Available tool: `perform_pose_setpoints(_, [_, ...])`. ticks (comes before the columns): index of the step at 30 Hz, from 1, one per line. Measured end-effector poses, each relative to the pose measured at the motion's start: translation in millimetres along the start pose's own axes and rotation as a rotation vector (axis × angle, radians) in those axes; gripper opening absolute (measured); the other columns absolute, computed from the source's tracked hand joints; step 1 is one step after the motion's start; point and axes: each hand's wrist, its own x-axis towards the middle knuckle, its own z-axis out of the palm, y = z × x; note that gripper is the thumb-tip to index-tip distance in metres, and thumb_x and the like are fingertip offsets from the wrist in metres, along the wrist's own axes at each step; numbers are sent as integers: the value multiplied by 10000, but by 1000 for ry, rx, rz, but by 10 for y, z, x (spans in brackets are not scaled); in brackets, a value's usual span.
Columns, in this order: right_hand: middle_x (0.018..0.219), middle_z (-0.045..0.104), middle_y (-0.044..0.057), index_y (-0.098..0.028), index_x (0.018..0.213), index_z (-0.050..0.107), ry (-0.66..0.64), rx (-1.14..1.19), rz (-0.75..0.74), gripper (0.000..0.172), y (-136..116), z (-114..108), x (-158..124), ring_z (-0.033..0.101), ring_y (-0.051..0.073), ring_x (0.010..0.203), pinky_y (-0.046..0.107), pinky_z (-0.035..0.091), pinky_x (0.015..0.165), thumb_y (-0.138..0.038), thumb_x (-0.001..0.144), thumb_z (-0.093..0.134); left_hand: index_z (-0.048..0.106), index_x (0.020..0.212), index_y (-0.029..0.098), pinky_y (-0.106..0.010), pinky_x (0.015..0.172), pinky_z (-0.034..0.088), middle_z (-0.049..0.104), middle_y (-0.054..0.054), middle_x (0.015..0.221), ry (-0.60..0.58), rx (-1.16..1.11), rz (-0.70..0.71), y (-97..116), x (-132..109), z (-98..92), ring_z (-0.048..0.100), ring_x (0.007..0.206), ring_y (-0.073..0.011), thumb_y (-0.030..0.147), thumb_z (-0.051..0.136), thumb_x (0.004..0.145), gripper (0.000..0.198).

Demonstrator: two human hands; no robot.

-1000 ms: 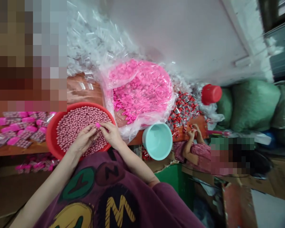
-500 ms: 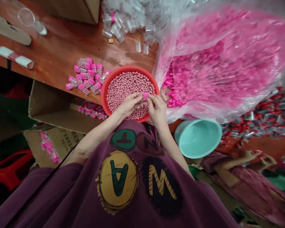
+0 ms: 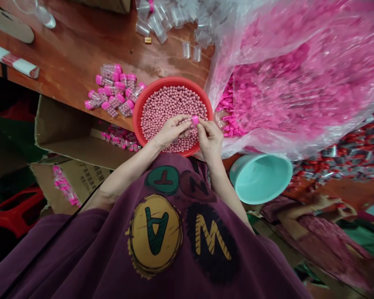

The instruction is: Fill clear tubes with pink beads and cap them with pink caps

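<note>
Over a red bowl (image 3: 137, 120) of small pink balls (image 3: 171, 104), my two hands meet around a small clear tube. My left hand (image 3: 172, 132) is closed on the tube's body, which its fingers mostly cover. The pink cap (image 3: 195, 120) sits at the tube's right end, pinched between the thumb and fingers of my right hand (image 3: 210, 136). Whether the cap is fully seated I cannot tell. Left of the bowl lies a pile of capped tubes (image 3: 115, 89) filled with pink balls.
A plastic bag (image 3: 299, 83) of pink pieces spreads to the right. Clear tubes (image 3: 157, 27) lie at the back. A turquoise basin (image 3: 260, 178) stands at lower right, near a co-worker's hands (image 3: 336, 207). An open cardboard box (image 3: 65, 137) with capped tubes sits below the table edge.
My hands have shifted slightly right with the tube, and more of it shows between my fingers. Both hands keep their hold. The view has tilted down a little.
</note>
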Motion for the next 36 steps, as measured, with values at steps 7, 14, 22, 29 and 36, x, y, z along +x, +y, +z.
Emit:
perform_pose_setpoints(7, [1103, 818, 93, -262, 1313, 822, 29, -53, -49, 348, -22, 165, -41, 787, 260, 1023, 479, 697, 960, -401, 1177, 534, 747, 1033, 162, -120, 582, 456, 722, 26, 853, 37, -82, -17, -32, 7, -35, 620, 634, -21, 124, 778, 1038, 50])
perform_pose_setpoints(14, [1222, 787, 147, -216, 1425, 738, -77, -112, -35, 391, -183, 152, -95, 764, 289, 1143, 538, 681, 1054, -311, 1149, 478, 686, 997, 164, -140, 512, 360, 616, 65, 695, 161, -160, -10, -39, -64, 109, 537, 535, -25, 46, 627, 1093, 163])
perform_pose_setpoints(22, [1300, 799, 90, -290, 1486, 662, -199, 161, 192, 481, 179, -106, 4, 776, 221, 990, 431, 706, 911, -475, 1047, 725, 768, 1034, 166, -181, 550, 440, 711, 31, 751, 30, 21, -66, 4, -80, -120, 601, 568, -51, 164, 874, 972, 122])
perform_pose_setpoints(29, [1259, 780, 128, -229, 1390, 710, -277, -23, 106, 386, -34, 5, -44, 753, 294, 1161, 534, 665, 1076, -454, 1078, 687, 787, 1035, 164, -179, 619, 484, 727, 20, 762, 95, 28, -26, -136, -55, -122, 639, 632, -69, 180, 844, 992, 74])
perform_pose_setpoints(36, [1410, 691, 250, -132, 1517, 555, -280, -325, 76, 670, -23, 294, -75, 659, 440, 1363, 717, 536, 1226, -249, 903, 794, 720, 951, 158, -179, 750, 555, 763, 21, 823, 242, 3, 21, -215, -25, 79, 685, 726, -73, 106, 830, 977, 125])
